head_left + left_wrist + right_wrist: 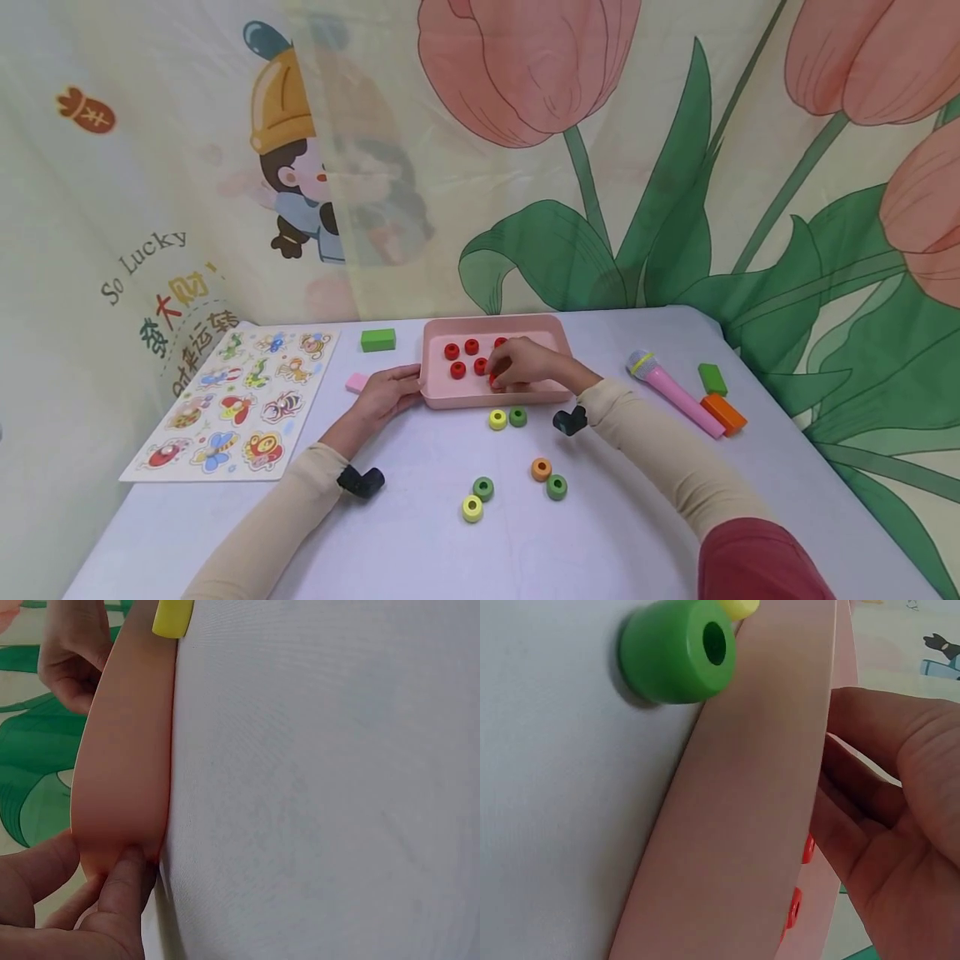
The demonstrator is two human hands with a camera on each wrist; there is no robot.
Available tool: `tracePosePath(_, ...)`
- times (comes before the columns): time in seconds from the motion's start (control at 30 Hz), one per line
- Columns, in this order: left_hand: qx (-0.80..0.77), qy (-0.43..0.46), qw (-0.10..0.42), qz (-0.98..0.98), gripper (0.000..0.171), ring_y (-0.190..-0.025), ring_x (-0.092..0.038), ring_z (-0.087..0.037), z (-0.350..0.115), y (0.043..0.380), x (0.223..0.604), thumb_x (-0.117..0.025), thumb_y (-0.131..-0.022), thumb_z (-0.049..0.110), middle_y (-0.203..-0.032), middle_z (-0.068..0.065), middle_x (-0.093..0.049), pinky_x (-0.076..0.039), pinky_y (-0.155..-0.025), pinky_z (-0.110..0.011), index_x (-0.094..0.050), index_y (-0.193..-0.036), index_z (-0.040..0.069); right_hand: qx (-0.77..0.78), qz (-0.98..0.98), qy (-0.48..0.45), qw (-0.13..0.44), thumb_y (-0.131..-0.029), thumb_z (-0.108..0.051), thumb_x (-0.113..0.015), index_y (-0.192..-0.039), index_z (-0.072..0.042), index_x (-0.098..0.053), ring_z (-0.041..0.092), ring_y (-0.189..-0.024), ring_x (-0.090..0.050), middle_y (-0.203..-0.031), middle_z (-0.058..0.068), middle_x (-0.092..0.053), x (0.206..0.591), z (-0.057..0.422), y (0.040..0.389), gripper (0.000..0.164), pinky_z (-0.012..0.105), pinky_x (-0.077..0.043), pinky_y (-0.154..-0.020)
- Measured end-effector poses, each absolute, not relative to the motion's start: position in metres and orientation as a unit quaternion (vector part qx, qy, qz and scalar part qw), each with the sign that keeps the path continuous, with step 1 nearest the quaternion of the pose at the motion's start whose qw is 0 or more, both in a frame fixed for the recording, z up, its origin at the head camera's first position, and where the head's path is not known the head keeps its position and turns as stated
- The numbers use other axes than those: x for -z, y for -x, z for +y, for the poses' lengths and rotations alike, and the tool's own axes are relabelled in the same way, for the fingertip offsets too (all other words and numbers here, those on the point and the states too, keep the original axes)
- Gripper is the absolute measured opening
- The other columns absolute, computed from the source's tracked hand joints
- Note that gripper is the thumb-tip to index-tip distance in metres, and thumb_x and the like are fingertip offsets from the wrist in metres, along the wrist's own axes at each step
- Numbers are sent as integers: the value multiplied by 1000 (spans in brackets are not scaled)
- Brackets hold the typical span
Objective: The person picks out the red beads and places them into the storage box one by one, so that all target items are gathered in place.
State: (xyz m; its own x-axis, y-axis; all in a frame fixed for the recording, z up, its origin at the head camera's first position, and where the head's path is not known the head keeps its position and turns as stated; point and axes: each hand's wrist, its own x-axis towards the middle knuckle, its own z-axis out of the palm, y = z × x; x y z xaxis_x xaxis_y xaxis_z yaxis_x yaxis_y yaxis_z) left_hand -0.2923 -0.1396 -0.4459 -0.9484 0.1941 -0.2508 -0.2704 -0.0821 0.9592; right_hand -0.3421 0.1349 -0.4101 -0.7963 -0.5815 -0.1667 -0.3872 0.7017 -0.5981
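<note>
A pink tray (502, 401) stands at the back of the table with several red beads (452, 352) inside. My left hand (386, 396) holds the tray's left end; in the left wrist view the thumb (52, 859) is at the rim and the other fingers lie against the outer wall. Over the tray's right half, my right hand (525, 364) has curled fingers and pinches a red bead (493, 381) close above the tray floor. In the right wrist view the tray wall (735, 772) hides those fingertips.
In front of the tray lie yellow (498, 419), green (557, 487) and orange beads (542, 469). A sticker sheet (232, 400), a green block (378, 340) and a pink piece (356, 382) lie left. To the right are a toy microphone (678, 396), another green block (712, 379) and an orange block (724, 413).
</note>
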Motion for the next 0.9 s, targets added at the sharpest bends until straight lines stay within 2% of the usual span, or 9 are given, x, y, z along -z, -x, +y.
tracePosePath(0.4, -732, 28, 157, 663, 49, -130, -46, -38, -138, 292, 445, -52, -99, -4, -144, -31, -43, -43, -104, -42, -37, -145, -11, 264, 906, 293, 156, -86, -10, -78, -102, -13, -75, 16, -86, -59, -91, -5, -66, 420, 135, 341, 17, 21, -55, -74)
tracePosePath(0.6, -716, 32, 154, 681, 49, -129, -47, -38, -136, 293, 444, -53, -99, -3, -143, -30, -43, -43, -104, -43, -39, -144, -10, 266, 908, 293, 139, -85, -11, -78, -106, -13, -74, 13, -86, -62, -93, -6, -67, 425, 136, 338, 22, 20, -56, -76)
tracePosePath(0.77, -642, 11, 162, 750, 46, -121, -55, -36, -138, 296, 435, -55, -99, 4, -138, -28, -50, -47, -101, -42, -45, -141, -11, 276, 915, 275, 107, -88, -16, -76, -113, -12, -73, 14, -90, -59, -98, -5, -67, 423, 141, 334, 26, 20, -55, -75)
tracePosePath(0.9, -513, -60, 162, 841, 46, -112, -60, -34, -138, 298, 416, -57, -100, 15, -128, -26, -59, -52, -95, -43, -49, -136, -12, 298, 924, 233, 60, -91, -17, -73, -116, -10, -71, 18, -93, -58, -103, -1, -67, 417, 154, 333, 27, 24, -56, -74)
